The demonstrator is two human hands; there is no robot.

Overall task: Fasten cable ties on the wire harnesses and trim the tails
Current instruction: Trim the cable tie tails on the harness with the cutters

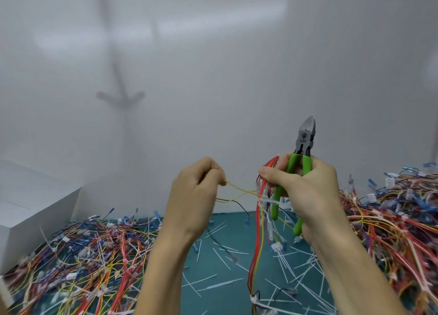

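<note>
- Head view: both hands are raised in the middle of the scene, above a teal mat point(233, 219) and in front of a plain white wall point(213, 65).
- The left hand point(196, 196) has its fingers curled, and the fingertips pinch one end of a thin yellow wire point(239, 192), which runs to the right towards the other hand.
- The right hand point(308, 191) grips the green-handled cutters point(305, 136). Its fingers wrap round both handles, and the metal head points up with the blades looking closed together.
- The thumb and forefinger of that same hand also pinch the top of the wire harness point(257, 231), a bundle of mostly red wires.
- The harness hangs down from the right hand to the near edge of the scene, in front of the mat, with small white connectors on some of its branches.
- A white cable tie point(265, 199) wraps the harness just below the right thumb, where the yellow wire meets the bundle.
- A second white tie point(254, 299) binds the harness close to the near edge.
- A left pile of harnesses point(83, 262) in many colours covers the near left of the mat.
- A right pile of harnesses point(398, 219) rises at the right, behind the right forearm.
- Thin white cut tails point(225, 250) lie scattered on the mat between the two piles.
- A white box point(30, 208) stands at the far left, behind the left pile.
</note>
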